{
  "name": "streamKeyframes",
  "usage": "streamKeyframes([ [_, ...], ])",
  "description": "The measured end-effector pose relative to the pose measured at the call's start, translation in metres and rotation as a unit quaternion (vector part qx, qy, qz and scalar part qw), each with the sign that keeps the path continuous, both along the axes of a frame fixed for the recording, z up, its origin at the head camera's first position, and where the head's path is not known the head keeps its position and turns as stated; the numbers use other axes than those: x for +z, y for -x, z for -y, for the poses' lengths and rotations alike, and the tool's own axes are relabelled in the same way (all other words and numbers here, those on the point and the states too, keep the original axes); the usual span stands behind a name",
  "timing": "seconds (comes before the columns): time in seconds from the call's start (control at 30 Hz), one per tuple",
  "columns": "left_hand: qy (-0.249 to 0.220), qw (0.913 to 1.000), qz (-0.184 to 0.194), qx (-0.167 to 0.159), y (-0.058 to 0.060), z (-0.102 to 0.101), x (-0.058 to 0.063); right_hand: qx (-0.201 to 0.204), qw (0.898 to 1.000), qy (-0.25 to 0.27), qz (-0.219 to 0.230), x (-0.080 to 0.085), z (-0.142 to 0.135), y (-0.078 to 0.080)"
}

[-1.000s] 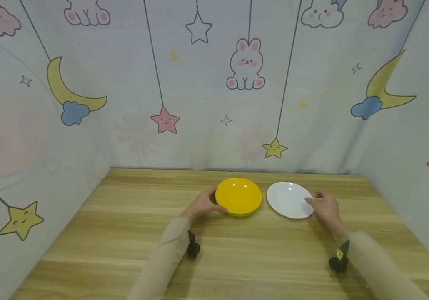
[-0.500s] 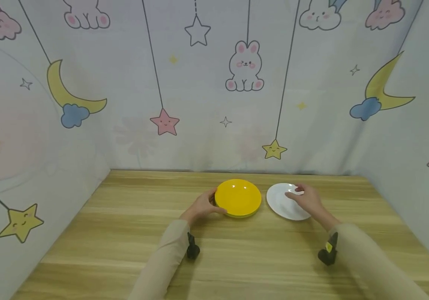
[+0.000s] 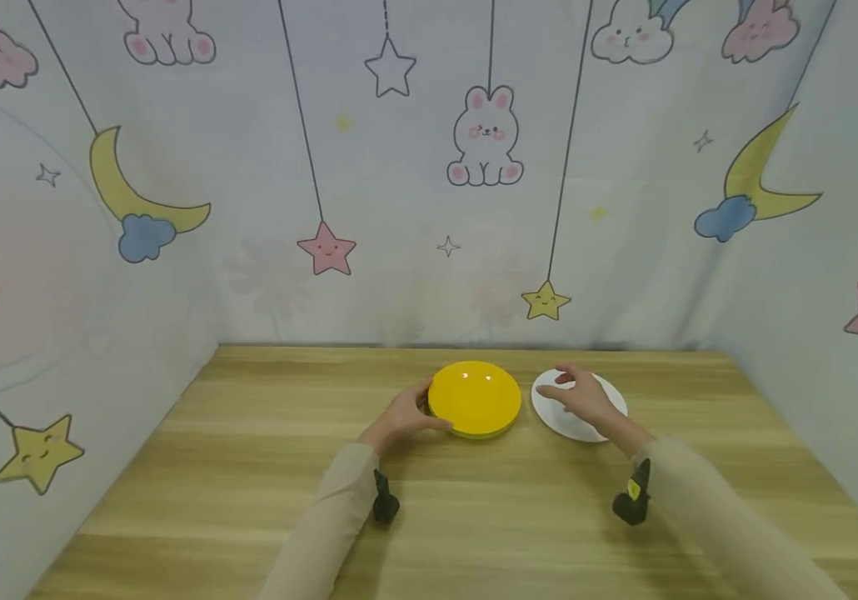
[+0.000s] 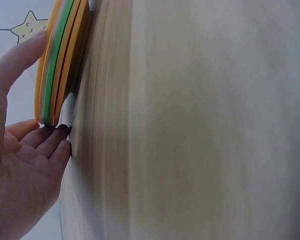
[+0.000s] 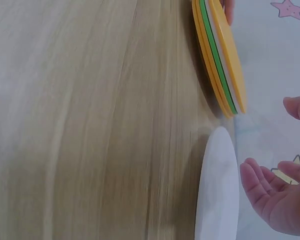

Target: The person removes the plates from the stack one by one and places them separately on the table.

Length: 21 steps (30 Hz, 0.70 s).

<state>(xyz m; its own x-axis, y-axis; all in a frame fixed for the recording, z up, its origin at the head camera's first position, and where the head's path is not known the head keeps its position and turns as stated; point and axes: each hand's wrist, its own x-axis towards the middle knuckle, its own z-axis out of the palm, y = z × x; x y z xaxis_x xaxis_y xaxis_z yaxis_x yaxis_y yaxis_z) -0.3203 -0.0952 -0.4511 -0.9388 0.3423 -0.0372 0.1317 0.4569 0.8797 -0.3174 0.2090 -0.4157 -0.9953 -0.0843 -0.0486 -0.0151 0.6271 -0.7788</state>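
A stack of plates [image 3: 474, 404] with a yellow one on top stands toward the back of the table. Its side, in the left wrist view, shows yellow and orange layers with a green plate [image 4: 54, 67] and a pale one between. My left hand [image 3: 402, 417] holds the stack's left side, thumb at the near edge, fingers around the rim. To the right lies a single white plate [image 3: 560, 418], partly covered in the head view by my right hand [image 3: 586, 402]. That hand is above the plate with nothing in it, fingers spread and relaxed, as the right wrist view also shows.
The wood-grain table [image 3: 466, 517] runs back to a white cloth wall [image 3: 391, 192] printed with stars, moons and rabbits. Similar cloth closes both sides. A narrow strip of table separates the white plate from the stack.
My right hand has left the white plate's right edge and moved left across it, toward the stack. The left hand and both the stack and the white plate stay in place.
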Motion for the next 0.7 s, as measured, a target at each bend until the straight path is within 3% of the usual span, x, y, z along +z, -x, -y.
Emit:
streamKeyframes([
  [0.7, 0.004, 0.9999, 0.006, 0.014, 0.0, -0.001, 0.0, -0.002, 0.999, 0.019, 0.026, -0.012, 0.037, 0.006],
])
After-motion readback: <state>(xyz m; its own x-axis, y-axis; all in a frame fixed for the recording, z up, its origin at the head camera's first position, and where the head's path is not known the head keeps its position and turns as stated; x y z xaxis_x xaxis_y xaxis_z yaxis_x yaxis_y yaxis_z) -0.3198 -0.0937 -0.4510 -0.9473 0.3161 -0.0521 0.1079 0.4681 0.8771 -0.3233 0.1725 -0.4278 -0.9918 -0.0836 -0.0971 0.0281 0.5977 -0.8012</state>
